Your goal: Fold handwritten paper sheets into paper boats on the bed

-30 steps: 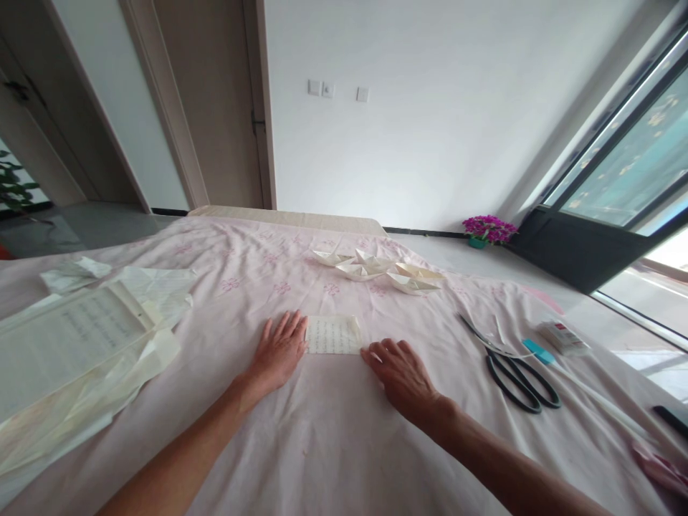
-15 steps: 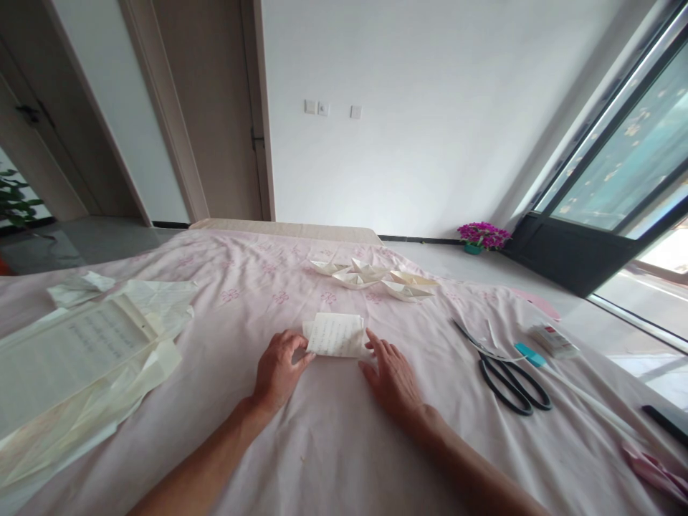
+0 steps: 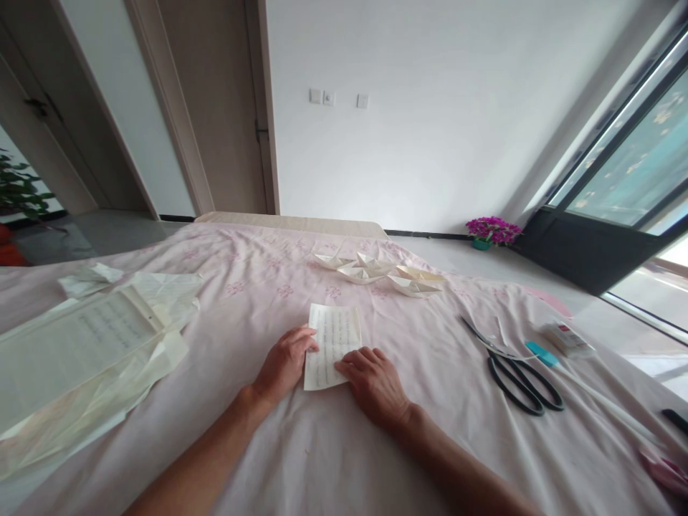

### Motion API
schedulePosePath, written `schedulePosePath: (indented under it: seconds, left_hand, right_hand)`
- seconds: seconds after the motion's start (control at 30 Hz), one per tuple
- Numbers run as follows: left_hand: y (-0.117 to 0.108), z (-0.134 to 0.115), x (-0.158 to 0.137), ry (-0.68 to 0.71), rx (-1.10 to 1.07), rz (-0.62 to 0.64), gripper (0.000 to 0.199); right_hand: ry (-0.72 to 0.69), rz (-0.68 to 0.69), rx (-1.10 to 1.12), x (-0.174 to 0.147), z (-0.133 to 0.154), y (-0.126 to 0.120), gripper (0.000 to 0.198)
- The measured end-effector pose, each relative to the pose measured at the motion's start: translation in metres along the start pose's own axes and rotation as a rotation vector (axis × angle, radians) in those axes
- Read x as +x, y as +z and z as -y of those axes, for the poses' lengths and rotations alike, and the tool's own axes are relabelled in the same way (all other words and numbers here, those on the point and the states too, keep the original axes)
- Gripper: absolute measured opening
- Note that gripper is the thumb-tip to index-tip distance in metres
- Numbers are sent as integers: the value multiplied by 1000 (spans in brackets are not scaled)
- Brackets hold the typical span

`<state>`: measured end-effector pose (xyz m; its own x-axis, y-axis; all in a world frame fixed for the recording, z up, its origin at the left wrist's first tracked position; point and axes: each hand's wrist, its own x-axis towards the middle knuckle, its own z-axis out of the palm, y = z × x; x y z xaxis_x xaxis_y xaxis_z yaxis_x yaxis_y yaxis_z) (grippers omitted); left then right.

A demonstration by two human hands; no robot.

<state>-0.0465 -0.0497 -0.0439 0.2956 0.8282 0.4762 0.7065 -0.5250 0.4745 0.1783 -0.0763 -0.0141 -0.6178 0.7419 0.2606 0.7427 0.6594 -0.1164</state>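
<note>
A written-on sheet of paper (image 3: 332, 337) lies upright in front of me on the pink cloth, a narrow oblong with lines of handwriting. My left hand (image 3: 284, 360) grips its left edge, fingertips on top and the thumb mostly hidden. Over the lower right part of the sheet, my right hand (image 3: 375, 387) has its fingers bent together, holding the paper near its right edge. Beyond the sheet stand several folded paper boats (image 3: 362, 271), mostly white with one yellowish.
To the left lies an open notebook (image 3: 107, 330) with loose crumpled sheets. Black-handled scissors (image 3: 527, 380), a blue-and-white strip-like item (image 3: 542, 353) and a small white packet (image 3: 567, 338) are on the right. The floral cloth (image 3: 258, 287) is wrinkled.
The paper has opened from a short folded piece into a taller sheet reaching toward me. My right hand has moved left onto it, and my left hand has shifted slightly up its edge.
</note>
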Motion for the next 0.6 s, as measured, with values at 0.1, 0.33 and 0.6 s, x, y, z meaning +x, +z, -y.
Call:
schedulePosePath:
  seconds: [0.1,0.33,0.6]
  left_hand:
    - [-5,-4,-4,-74,6,31,39]
    - [-13,-32,-17,-140,38,109,30]
    - [-3,-27,-15,52,-103,197,40]
  right_hand:
    - [45,31,-17,0,16,-4,16]
    - [129,91,148,17,20,-33,31]
    - [274,16,35,95,-40,-31,58]
